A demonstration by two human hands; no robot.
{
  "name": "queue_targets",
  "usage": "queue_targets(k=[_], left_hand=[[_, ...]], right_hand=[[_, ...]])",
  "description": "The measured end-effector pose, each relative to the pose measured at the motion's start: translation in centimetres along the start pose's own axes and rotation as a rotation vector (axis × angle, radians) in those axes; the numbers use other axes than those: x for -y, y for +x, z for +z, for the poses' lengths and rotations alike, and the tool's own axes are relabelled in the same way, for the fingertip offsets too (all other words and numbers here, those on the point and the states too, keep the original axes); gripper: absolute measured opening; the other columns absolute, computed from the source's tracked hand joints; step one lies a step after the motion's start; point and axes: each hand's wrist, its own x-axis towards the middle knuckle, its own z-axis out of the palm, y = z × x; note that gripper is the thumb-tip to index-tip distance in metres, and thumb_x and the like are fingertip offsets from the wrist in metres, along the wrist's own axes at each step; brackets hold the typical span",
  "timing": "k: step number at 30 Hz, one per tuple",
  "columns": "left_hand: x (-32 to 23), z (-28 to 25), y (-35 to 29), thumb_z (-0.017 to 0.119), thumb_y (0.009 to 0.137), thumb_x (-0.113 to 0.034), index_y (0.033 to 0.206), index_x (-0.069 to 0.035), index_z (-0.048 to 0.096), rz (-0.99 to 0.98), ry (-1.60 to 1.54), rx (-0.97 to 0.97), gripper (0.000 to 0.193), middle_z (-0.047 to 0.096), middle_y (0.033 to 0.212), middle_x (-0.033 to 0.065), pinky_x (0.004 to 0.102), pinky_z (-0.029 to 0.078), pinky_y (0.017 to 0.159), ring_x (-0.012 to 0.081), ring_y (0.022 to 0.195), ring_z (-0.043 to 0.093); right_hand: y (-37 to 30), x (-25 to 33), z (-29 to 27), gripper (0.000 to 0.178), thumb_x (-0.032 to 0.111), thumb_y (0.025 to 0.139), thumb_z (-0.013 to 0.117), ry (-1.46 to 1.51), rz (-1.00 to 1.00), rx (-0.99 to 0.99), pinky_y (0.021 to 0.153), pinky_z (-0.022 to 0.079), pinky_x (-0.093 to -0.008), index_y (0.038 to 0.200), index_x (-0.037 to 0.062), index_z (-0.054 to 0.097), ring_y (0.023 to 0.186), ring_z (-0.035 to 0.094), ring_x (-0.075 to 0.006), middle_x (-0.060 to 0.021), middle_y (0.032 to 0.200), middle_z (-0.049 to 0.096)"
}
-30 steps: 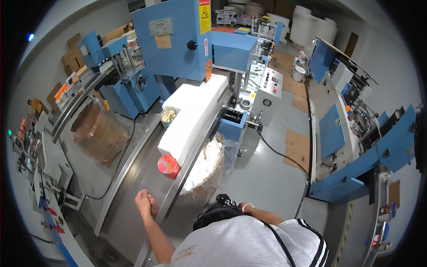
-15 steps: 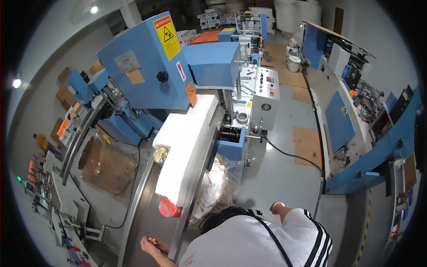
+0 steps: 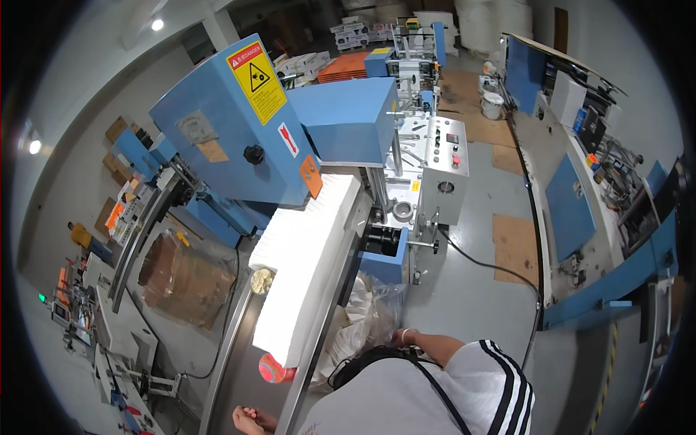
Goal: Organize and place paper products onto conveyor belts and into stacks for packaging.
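Left hand [image 3: 251,420]: fingers curled together. Right hand [image 3: 400,337]: finger state cannot be told. Red cylinder [image 3: 274,370]: beyond left fingers, near white stack [image 3: 301,268]; stack sliding could topple it.

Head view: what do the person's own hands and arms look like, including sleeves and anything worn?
The left hand and right hand are bare, without gloves. A thin pale band sits at the right wrist. The right sleeve is short, pale grey with black stripes; the left one is out of view. A black cord crosses the shirt.
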Motion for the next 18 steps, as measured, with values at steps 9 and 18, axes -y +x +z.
queue_targets(k=[9,18], left_hand=[[0.0,-0.5,0.4,0.049,0.092,-0.010,0.085,-0.004,0.051,0.006,0.033,-0.031,0.010,0.052,0.061,0.0057,0.0241,0.041,0.039,0.0127,0.044,0.047],[-2.0,1.8,-2.3,0.050,0.092,-0.010,0.087,-0.003,0.053,-0.033,0.052,-0.054,0.009,0.053,0.061,0.0058,0.0245,0.042,0.039,0.0130,0.044,0.048]], right_hand=[[-0.6,-9.0,3.8,0.027,0.028,0.073,0.058,-0.034,0.196,0.072,0.072,0.049,-0.0425,0.085,0.0064,0.070,0.080,0.063,-0.0292,-0.0155,0.091,0.067],[5.0,-12.0,6.2,0.034,0.011,0.074,0.061,-0.352,0.099,0.091,0.077,0.051,-0.0411,0.107,0.0200,0.065,0.094,0.062,-0.0293,-0.0077,0.100,0.066]])
